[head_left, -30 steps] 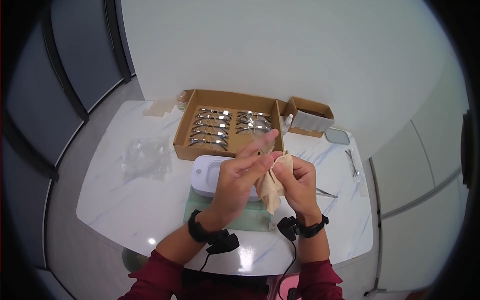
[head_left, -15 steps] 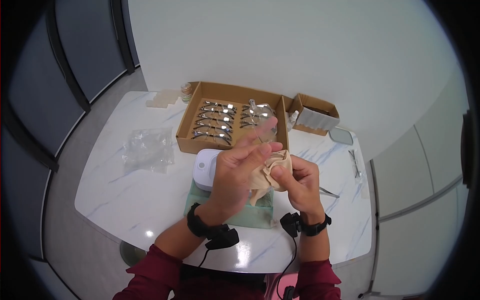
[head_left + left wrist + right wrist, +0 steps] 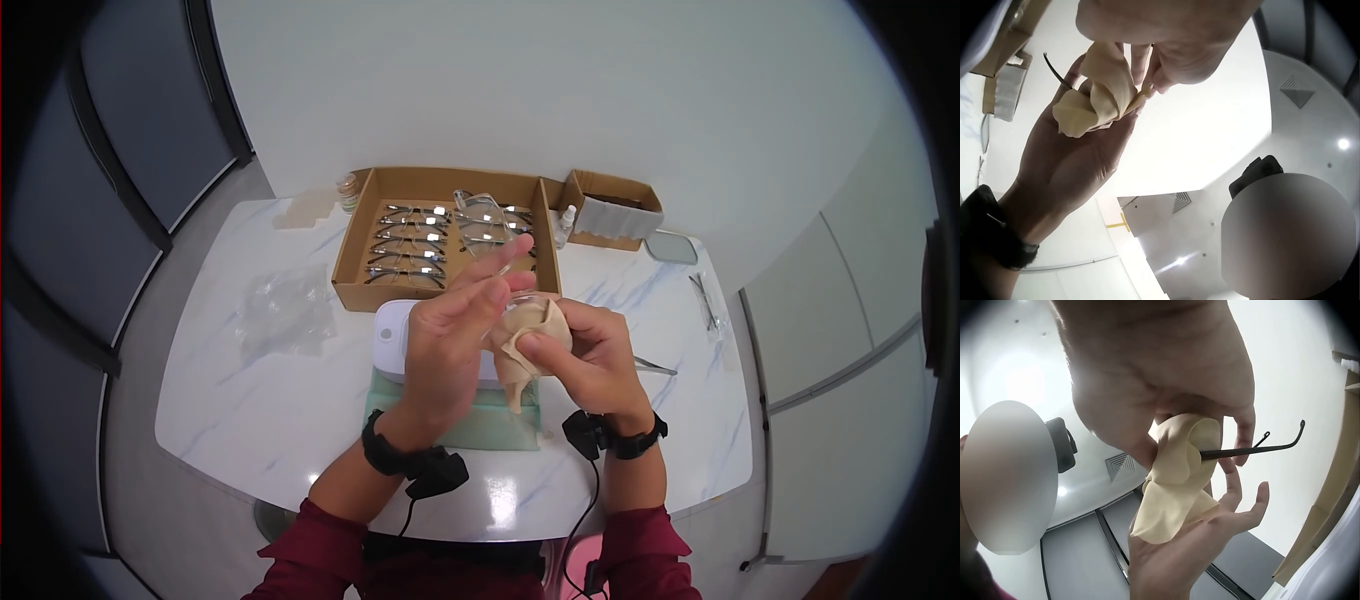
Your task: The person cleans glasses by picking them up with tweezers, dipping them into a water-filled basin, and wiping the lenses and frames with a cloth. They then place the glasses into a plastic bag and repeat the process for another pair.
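Note:
Both hands are raised over the table's middle around a pair of eyeglasses (image 3: 1254,450) with slim temples. A beige cleaning cloth (image 3: 537,330) is wrapped about the glasses and hides much of the frame. My right hand (image 3: 600,360) pinches the cloth, its thumb pressed on the near side. My left hand (image 3: 450,335) holds the glasses from the other side, with some fingers extended. In the right wrist view, both temples stick out of the folded cloth past the fingers. From the head, clear parts of the glasses overlap the cardboard tray (image 3: 345,270) behind.
Several eyeglasses (image 3: 408,245) lie in rows in that tray. Below the hands are a white device (image 3: 388,350) and a green cloth (image 3: 490,430). A plastic bag (image 3: 288,312) lies left; tweezers (image 3: 656,367), a spray bottle (image 3: 566,225) and a small box (image 3: 620,215) stand or lie right.
The cloth has been shifted and folded further round the glasses under the right thumb. The protruding glasses parts have tilted up and leftward. Both hands keep their hold.

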A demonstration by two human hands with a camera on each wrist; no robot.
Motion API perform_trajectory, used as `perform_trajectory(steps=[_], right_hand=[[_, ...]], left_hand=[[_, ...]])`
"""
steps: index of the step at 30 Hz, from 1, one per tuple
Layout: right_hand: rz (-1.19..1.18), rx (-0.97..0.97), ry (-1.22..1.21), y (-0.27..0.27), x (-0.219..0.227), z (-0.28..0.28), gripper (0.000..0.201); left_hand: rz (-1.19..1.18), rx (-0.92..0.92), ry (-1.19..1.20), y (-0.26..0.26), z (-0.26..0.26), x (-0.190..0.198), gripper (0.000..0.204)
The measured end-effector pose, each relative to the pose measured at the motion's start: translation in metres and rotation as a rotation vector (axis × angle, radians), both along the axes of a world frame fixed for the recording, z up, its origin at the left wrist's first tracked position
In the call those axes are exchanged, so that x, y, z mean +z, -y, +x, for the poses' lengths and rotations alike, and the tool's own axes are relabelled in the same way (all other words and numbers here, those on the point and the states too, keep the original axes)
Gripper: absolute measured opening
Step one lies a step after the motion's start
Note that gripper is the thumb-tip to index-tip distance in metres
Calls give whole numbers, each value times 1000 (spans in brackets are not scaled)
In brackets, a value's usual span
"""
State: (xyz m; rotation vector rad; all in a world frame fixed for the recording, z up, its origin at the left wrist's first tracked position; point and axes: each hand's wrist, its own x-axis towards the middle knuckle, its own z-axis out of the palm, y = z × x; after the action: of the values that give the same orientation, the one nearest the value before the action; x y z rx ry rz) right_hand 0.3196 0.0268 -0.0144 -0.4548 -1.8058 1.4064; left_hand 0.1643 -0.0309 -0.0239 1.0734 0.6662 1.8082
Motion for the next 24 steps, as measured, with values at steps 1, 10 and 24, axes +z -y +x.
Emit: perform_trajectory(steps=[1,10,24], right_hand=[[-3,-9,-3,1,0,0,15],[-79,-90,-45,6,-2,-9,27],[260,27,7,-5,-7,-9,17]], left_hand=[[-3,-9,-3,0,2,0,31],[-62,-47,-52,-2,2,-4,29],[-69,-45,179,1,-14,6,29]])
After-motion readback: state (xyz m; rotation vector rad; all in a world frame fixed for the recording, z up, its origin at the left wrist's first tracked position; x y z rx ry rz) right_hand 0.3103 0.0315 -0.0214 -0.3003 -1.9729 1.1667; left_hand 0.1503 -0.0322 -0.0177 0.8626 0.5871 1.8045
